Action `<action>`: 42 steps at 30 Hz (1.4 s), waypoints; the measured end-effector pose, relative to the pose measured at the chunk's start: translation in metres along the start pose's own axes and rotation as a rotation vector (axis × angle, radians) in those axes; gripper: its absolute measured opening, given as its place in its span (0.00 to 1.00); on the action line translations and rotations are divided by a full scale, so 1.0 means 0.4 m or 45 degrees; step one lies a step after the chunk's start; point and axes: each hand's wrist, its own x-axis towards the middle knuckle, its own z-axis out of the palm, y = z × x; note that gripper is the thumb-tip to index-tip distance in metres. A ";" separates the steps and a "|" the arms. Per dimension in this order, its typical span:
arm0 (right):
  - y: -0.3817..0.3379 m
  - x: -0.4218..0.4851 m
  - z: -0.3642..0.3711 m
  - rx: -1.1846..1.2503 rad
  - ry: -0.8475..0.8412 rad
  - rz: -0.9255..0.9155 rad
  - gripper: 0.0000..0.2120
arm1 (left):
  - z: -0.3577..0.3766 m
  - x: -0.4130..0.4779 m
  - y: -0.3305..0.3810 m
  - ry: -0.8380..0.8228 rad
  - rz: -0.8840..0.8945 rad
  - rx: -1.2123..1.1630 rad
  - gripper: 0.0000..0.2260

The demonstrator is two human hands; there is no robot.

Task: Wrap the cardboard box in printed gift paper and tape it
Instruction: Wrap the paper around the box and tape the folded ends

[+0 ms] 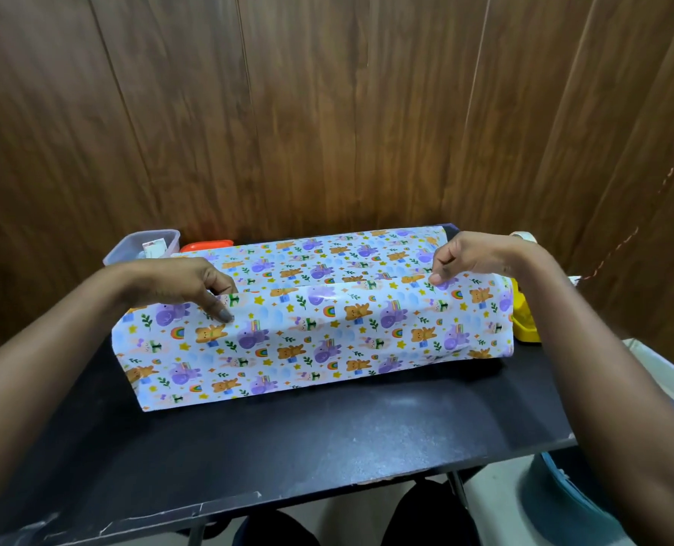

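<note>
I see the gift paper [315, 340], printed with bears, rainbows and purple elephants, in the middle of the black table [327, 439]. The box is hidden under it. The left hand [193, 285] and right hand [469, 256] each pinch the paper's top fold. The label in the clear tub [146, 246] is too small to read.

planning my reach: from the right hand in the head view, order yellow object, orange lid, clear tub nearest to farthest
From the right hand, pinching the gift paper:
1. yellow object, just to its right
2. orange lid, back left
3. clear tub, back left corner
</note>
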 end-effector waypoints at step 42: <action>-0.008 0.014 0.235 -0.653 0.289 -0.470 0.23 | 0.275 0.166 0.208 0.436 0.344 0.789 0.28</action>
